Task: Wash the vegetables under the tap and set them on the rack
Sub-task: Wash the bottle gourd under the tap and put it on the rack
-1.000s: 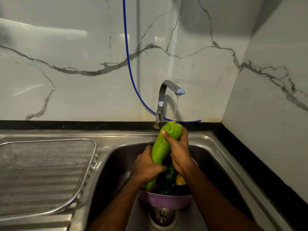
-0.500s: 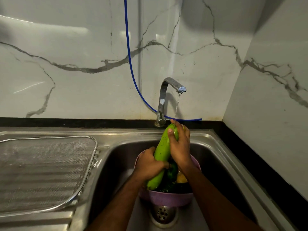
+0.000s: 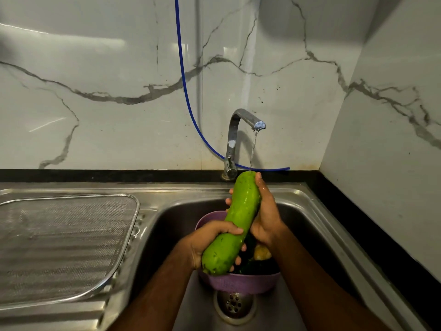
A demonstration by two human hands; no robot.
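hands (image 3: 238, 232) gripping tilted gourd (image 3: 235, 225), under tap (image 3: 241, 132)

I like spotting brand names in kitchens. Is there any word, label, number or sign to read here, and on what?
None: no readable text shows anywhere.
The tap, the sink, the mesh rack and the purple bowl show no visible marking.
The gourd carries no sticker.

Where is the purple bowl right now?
In the head view, the purple bowl sits in the sink, just behind the drain, below the green gourd.
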